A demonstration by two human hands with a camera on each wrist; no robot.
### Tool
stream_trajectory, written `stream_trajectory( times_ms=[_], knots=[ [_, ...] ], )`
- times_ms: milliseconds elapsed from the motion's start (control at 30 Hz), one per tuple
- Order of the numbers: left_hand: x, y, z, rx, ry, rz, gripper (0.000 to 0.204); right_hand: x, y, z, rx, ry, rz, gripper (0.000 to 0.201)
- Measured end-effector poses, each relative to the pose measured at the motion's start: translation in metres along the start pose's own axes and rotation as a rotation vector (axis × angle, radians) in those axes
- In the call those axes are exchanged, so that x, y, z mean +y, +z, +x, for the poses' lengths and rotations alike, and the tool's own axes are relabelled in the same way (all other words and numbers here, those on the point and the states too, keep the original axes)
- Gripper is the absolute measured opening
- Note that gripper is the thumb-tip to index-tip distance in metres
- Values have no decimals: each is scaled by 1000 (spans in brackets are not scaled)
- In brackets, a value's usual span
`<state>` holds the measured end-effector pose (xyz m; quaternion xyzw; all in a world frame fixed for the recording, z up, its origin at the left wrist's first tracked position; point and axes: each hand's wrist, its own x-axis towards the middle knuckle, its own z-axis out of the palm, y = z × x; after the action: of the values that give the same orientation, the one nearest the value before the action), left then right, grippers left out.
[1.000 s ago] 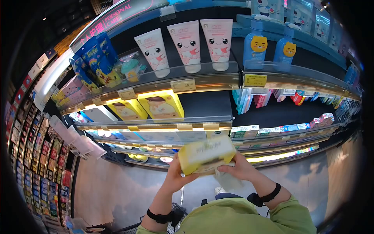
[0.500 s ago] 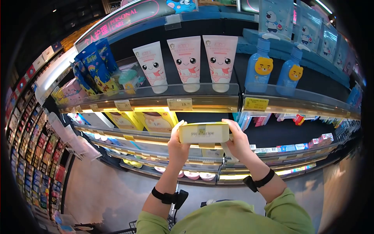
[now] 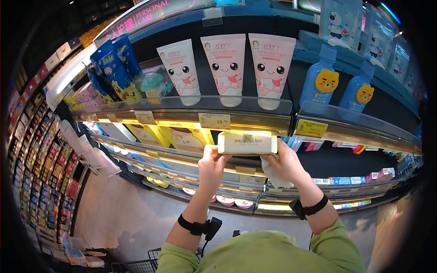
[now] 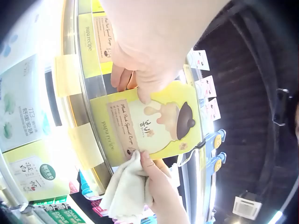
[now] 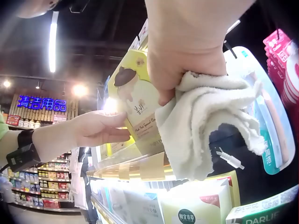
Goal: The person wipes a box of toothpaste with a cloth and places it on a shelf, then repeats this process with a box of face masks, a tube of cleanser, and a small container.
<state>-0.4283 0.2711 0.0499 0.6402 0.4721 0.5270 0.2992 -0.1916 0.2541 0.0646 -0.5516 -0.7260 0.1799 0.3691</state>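
A yellow and white box point(image 3: 248, 143) is held level by both hands at the front of the second shelf, right of two similar yellow boxes point(image 3: 186, 138). The left hand point(image 3: 211, 168) grips its left end, thumb on the front face in the left wrist view. At the other end the right hand point(image 3: 287, 161) pinches the box and also holds a white cloth point(image 3: 274, 174), which hangs below the fingers. In the left wrist view the box point(image 4: 149, 122) shows a honey-pot picture; the cloth point(image 4: 127, 189) covers its lower corner.
Above stand pink and white tubes point(image 3: 224, 70) and blue pump bottles point(image 3: 321, 82) behind a clear shelf lip point(image 3: 182, 103). Toothpaste boxes point(image 3: 339, 180) lie on the right lower shelf. A wire basket point(image 3: 136, 267) shows at the bottom, and another product rack point(image 3: 41, 168) at the left.
The box has gone from tilted and low before the body up to the shelf front, levelled, then slightly rightward and higher. Both hands have kept hold of it, the cloth staying in the right.
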Motion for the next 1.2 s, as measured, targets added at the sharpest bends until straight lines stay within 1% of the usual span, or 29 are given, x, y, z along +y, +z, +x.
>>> stream_trajectory(
  times_ms=[67,133,167,200,233,300,333,400,500,633,700,733,833,900,1033,1100,1133,1200],
  knots=[
    [7,3,-1,12,-30,10,17,5,-3,6,-13,-1,12,44],
    [8,10,-1,25,-56,18,17,14,-6,16,-124,71,38,42],
    [3,15,0,72,3,27,16,13,-8,19,-125,67,38,42],
    [3,17,0,119,61,36,16,10,-11,22,-137,135,58,42],
    [3,18,2,124,60,37,16,9,-13,24,-151,203,77,43],
    [6,19,7,115,101,-53,17,14,-12,27,-169,199,112,44],
    [0,21,10,145,135,-17,16,17,-11,27,-147,162,99,44],
    [-7,20,16,147,123,2,16,17,-9,25,-123,119,68,43],
    [-8,18,19,152,112,28,15,5,-10,17,-91,76,100,44],
    [-9,13,21,131,97,-55,17,-1,-8,10,-119,119,100,44],
    [-13,10,21,75,32,-108,17,-4,-8,9,-96,140,106,45],
    [-14,9,22,65,25,-108,18,-3,-7,8,-100,142,107,45],
    [-13,6,21,35,-25,-105,19,2,-4,6,-74,110,63,45],
    [-16,7,22,29,-40,-107,19,4,-4,6,-61,88,56,46],
    [-15,8,20,8,-59,-132,19,7,-6,4,-60,100,73,46],
    [-14,9,20,-1,-85,-174,19,6,-8,3,-61,115,66,46],
    [-14,11,21,-13,-104,-245,18,6,-9,2,-56,125,60,46],
    [-15,13,21,-27,-106,-247,18,10,-11,1,-54,130,71,46]
  ],
)
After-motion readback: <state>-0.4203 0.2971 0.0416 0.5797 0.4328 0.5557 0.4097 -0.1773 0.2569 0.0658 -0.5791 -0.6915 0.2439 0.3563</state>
